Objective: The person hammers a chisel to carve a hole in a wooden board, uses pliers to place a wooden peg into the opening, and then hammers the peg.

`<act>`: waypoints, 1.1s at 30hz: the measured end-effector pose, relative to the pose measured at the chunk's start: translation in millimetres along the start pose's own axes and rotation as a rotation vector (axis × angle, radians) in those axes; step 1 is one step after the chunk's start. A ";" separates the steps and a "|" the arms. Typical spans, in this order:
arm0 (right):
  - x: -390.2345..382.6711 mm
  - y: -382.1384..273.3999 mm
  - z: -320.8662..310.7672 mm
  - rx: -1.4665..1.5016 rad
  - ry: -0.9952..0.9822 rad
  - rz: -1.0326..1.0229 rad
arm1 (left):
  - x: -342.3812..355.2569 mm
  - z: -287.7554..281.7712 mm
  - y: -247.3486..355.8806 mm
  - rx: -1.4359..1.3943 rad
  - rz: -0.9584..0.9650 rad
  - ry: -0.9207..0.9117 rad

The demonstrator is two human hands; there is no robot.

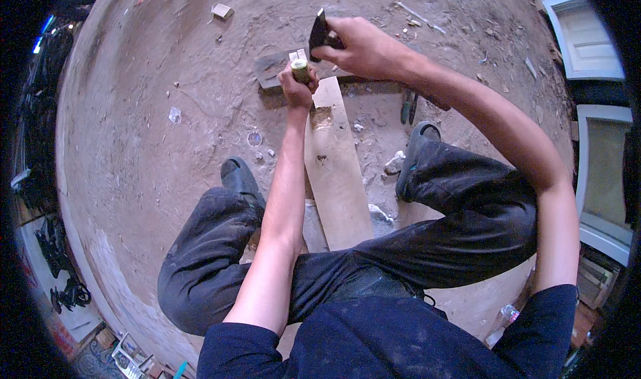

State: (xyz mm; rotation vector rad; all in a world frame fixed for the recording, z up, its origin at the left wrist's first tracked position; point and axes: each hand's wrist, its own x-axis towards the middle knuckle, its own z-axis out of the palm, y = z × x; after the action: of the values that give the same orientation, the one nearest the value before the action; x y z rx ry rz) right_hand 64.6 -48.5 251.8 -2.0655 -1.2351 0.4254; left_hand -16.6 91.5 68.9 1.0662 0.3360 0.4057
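Observation:
My left hand (298, 89) is closed around a short, upright piece with a rounded yellow-green end (300, 65); a pale block-like part shows just behind it. Its exact kind is hard to make out. To the right and a little farther away, my right hand (347, 45) grips a dark, flat, wedge-shaped tool (320, 40) with a bright upper tip. The tool is close to the piece in my left hand. Below my hands, a long pale wooden board (340, 172) runs between my legs, with a rough worn patch near its far end. A grey wooden plank (270, 68) lies crosswise beyond.
Dark-handled pliers (408, 106) lie on the dirt floor near my right shoe (419, 148). A small block (222, 12) lies at the far left, and wood scraps are scattered about. White-framed panels (604, 172) line the right edge; dark clutter (40, 125) lines the left.

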 end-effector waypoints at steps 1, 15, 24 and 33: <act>2.5 -2.6 -0.8 0.028 0.090 -0.102 | 1.2 -5.3 -2.7 -0.015 0.014 -0.069; 7.9 -18.1 37.3 -0.155 -0.028 -0.046 | -2.6 -11.7 -28.7 0.058 0.207 0.093; -1.8 -18.2 42.3 -0.185 -0.273 0.135 | 21.7 -45.9 -78.2 0.583 0.498 0.451; 5.8 -36.1 20.8 0.100 0.277 -0.157 | -2.7 -5.9 -19.0 -0.110 -0.022 0.073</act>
State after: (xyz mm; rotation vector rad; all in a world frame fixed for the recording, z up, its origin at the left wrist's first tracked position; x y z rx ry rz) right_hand 32.1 -24.0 262.6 -1.8542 -1.1718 0.1199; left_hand -18.7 86.7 49.6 0.9413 0.3858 0.4392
